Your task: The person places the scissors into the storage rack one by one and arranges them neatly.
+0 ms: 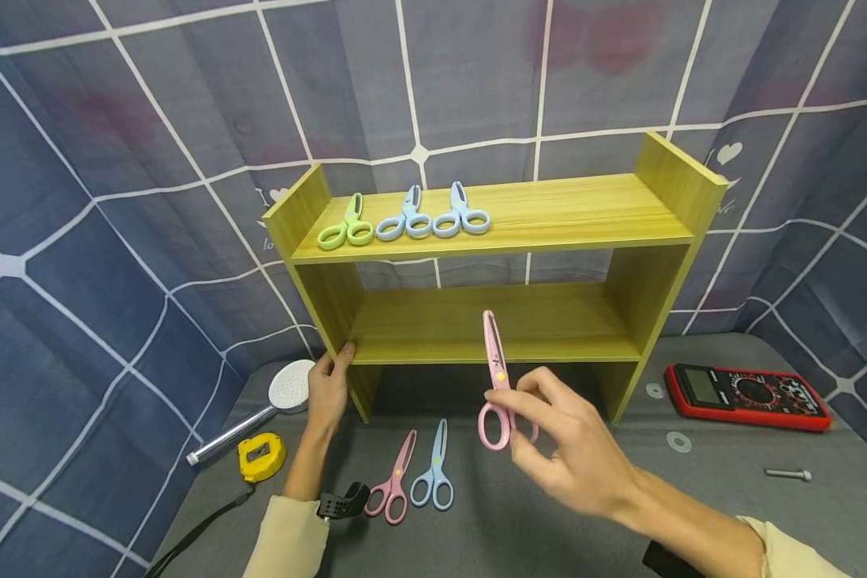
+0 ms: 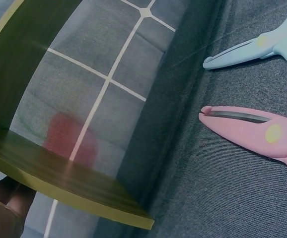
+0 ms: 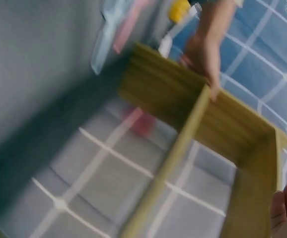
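Observation:
Pinched between thumb and fingers of my right hand [image 1: 567,449] is a pair of pink scissors [image 1: 497,361], blades up, held in front of the lower board of a wooden shelf [image 1: 491,253]. My left hand [image 1: 328,393] grips the shelf's left side panel at the lower board's height. On the top board lie green scissors [image 1: 347,225] and two blue pairs, the left blue scissors [image 1: 405,217] and the right blue scissors [image 1: 460,215]. Another pair of pink scissors [image 1: 392,486] and blue scissors [image 1: 433,474] lie on the grey cloth before the shelf.
Left of the shelf are a shower head [image 1: 289,385] and a yellow tape measure [image 1: 262,457] with a black strap. A red multimeter [image 1: 747,397], two washers, one washer [image 1: 679,441] nearer me, and a bolt [image 1: 787,474] lie to the right. A tiled-pattern curtain [image 1: 477,80] hangs behind.

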Action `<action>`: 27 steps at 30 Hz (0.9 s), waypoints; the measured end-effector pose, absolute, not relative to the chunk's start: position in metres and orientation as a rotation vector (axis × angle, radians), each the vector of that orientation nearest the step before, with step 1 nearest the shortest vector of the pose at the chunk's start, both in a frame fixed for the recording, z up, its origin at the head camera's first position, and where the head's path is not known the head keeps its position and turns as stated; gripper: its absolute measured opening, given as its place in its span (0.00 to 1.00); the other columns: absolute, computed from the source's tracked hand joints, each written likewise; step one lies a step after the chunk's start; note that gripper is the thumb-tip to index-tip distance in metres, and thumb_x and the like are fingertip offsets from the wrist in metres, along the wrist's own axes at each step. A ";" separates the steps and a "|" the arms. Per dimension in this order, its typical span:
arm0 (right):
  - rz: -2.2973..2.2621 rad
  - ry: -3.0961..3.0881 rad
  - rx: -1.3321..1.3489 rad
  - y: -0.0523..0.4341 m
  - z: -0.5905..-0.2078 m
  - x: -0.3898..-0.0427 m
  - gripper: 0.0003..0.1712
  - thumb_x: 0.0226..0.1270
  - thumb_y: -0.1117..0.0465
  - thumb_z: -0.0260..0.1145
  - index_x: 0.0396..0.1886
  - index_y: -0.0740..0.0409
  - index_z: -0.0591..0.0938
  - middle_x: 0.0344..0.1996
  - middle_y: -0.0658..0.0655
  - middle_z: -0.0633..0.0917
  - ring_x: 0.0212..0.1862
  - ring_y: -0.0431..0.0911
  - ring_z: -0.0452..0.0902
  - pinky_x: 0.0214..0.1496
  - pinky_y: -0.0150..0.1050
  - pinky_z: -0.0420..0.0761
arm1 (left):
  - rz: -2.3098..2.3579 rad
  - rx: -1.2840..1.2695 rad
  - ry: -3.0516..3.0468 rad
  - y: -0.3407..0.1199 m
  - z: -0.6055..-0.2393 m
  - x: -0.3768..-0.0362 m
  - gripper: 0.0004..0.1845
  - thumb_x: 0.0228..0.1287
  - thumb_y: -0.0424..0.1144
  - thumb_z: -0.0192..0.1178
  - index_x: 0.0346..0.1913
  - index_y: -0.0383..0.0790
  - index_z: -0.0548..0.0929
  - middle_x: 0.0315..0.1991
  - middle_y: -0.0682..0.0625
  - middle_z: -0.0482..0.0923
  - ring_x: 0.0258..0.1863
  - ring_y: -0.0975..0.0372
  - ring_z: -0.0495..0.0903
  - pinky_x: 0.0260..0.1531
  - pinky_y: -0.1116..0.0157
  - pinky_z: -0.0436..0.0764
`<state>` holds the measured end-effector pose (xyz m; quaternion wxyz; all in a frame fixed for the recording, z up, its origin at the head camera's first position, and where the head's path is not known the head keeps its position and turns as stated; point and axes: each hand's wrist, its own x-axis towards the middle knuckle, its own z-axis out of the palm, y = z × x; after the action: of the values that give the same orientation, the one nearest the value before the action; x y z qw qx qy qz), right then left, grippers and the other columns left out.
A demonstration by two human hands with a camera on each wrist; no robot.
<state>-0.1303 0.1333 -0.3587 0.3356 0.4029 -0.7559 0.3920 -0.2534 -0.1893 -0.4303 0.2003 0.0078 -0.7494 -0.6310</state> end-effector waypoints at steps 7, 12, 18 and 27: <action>0.999 -1.836 0.952 0.151 -0.294 -0.150 0.24 0.53 0.68 0.59 0.52 0.65 0.83 0.38 0.57 0.79 0.34 0.40 0.69 0.34 0.27 0.70 | -1.787 0.033 -2.076 -0.189 -0.432 -0.254 0.22 0.73 0.44 0.57 0.58 0.29 0.80 0.55 0.35 0.79 0.56 0.55 0.74 0.60 0.61 0.68; 0.979 -1.770 0.857 0.158 -0.259 -0.168 0.21 0.54 0.66 0.62 0.50 0.66 0.84 0.32 0.58 0.79 0.33 0.43 0.67 0.36 0.30 0.68 | -1.767 0.028 -2.054 -0.190 -0.436 -0.257 0.21 0.73 0.44 0.58 0.57 0.29 0.81 0.52 0.37 0.81 0.53 0.57 0.76 0.57 0.62 0.69; 0.871 -1.854 0.716 0.161 -0.226 -0.203 0.19 0.56 0.68 0.65 0.50 0.65 0.84 0.30 0.60 0.79 0.27 0.42 0.65 0.32 0.32 0.63 | -1.772 0.005 -2.035 -0.190 -0.436 -0.258 0.21 0.73 0.43 0.58 0.57 0.28 0.81 0.52 0.37 0.81 0.52 0.59 0.76 0.58 0.63 0.69; 0.900 -2.252 0.487 0.160 -0.197 -0.237 0.21 0.59 0.62 0.62 0.53 0.59 0.83 0.36 0.62 0.85 0.22 0.44 0.70 0.26 0.35 0.64 | -1.787 -0.015 -2.039 -0.189 -0.438 -0.258 0.21 0.73 0.44 0.58 0.58 0.29 0.80 0.54 0.35 0.79 0.56 0.56 0.75 0.60 0.60 0.68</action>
<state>-0.2370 0.1605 -0.1967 0.3277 0.1858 -0.8601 0.3439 -0.2580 -0.1894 -0.4378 0.2136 -0.0052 -0.7348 -0.6438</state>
